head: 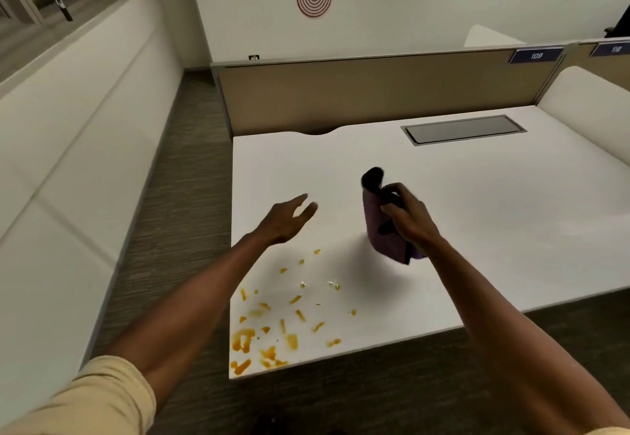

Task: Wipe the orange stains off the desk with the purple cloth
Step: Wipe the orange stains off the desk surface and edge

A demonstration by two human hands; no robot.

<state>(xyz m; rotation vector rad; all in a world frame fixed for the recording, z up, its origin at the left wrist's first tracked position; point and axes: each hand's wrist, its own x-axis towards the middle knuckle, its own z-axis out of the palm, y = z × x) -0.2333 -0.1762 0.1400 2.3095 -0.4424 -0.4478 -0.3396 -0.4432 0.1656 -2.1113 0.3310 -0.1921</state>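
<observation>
Scattered orange stains mark the lower-left corner of the smooth white desk. Above them, left of centre, the left hand hovers with fingers spread, holding nothing. At centre, the right hand grips the crumpled purple cloth above the desk.

Right hand gripping purple cloth above desk, left hand spread, orange stains

Grey cable hatch, tan partition, perhaps fabric
</observation>
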